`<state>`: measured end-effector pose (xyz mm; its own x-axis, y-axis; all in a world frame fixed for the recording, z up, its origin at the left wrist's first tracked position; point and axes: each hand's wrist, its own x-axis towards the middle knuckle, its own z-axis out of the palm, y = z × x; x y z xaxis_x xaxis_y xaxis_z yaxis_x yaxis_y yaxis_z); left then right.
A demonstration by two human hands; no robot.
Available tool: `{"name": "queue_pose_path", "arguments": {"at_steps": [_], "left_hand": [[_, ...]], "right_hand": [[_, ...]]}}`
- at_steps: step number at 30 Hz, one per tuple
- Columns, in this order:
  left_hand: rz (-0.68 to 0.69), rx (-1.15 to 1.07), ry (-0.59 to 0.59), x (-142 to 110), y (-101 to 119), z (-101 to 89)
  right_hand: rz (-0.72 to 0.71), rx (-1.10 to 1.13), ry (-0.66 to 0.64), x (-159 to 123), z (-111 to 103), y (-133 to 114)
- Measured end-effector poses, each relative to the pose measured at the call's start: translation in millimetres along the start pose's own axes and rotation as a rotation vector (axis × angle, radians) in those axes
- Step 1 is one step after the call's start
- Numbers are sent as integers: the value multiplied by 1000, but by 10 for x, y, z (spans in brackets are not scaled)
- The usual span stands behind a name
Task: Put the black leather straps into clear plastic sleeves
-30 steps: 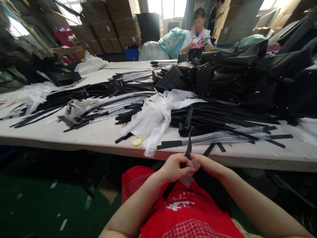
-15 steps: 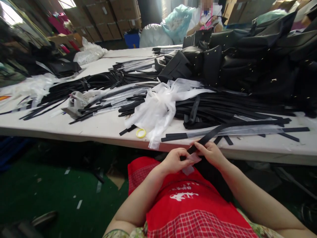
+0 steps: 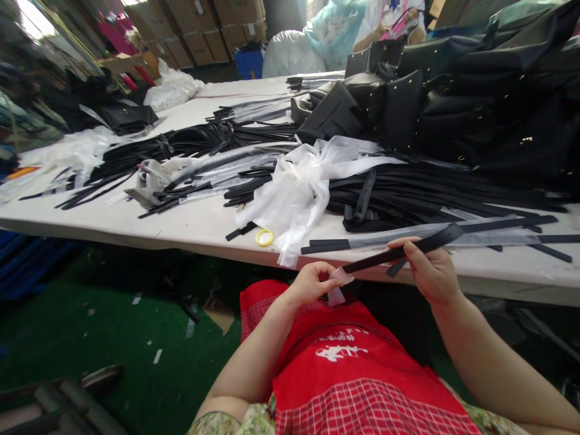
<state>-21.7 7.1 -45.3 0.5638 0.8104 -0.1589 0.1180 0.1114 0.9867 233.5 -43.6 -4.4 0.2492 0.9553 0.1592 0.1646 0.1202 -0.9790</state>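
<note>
A flat black strap (image 3: 376,261) stretches between my two hands above the table's front edge. My left hand (image 3: 314,281) pinches the strap's near end together with a small piece of translucent whitish film (image 3: 338,293). Farther along, my right hand (image 3: 432,270) is closed round the strap, thumb on top. The strap's far part runs right over a pile of black straps (image 3: 408,193) on the table. Crumpled white wrapping (image 3: 299,187) lies across that pile's left end.
Black bags (image 3: 453,109) are heaped at the right back of the white table (image 3: 194,232). A yellow ring (image 3: 264,237) lies near the front edge. More strap bundles (image 3: 190,142) spread leftward. A person in white (image 3: 389,27) is behind the bags.
My right hand has slid right along the strap, away from my left hand, so more strap shows between them. The left hand keeps its pinch at the end. The view has shifted slightly.
</note>
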Motion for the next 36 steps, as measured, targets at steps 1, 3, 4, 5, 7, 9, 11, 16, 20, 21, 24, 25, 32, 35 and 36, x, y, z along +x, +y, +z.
{"name": "queue_pose_path", "arguments": {"at_steps": [1,3,4,5,7,9,11,16,20,21,24,25,32,35,36], "left_hand": [[-4,-13,-9,1,-3,-8],[-6,-60,-32,12,-7,-14],[-8,-86,-48,23,-12,-8],[-11,-107,-64,39,-18,5],[-13,-131,-82,79,-38,55],[-3,-145,-63,113,-68,120],[-5,-145,-34,123,-104,172],[-106,-27,-40,76,-177,205],[-175,-39,-70,119,-172,323],[-171,-63,-65,142,-167,364],[-151,-40,-36,188,-173,431],[-152,-4,-45,193,-184,426],[-73,152,-133,303,-163,403],[2,97,-97,372,-94,471],[5,90,-100,375,-83,480]], "right_hand": [[-2,-24,-11,8,-6,-1],[22,-73,-48,23,5,14],[41,-91,-68,23,35,28],[60,-98,-92,14,85,47],[95,-67,-153,-24,237,97],[157,23,-266,-66,399,163],[265,124,-353,-63,482,238],[411,418,-11,132,278,362],[420,386,-1,22,362,405],[450,356,-84,-44,424,422],[553,397,-242,-125,456,487],[567,445,-198,-89,386,508],[390,419,57,106,53,506],[478,376,-213,-31,247,436],[480,393,-228,-34,258,413]]}}
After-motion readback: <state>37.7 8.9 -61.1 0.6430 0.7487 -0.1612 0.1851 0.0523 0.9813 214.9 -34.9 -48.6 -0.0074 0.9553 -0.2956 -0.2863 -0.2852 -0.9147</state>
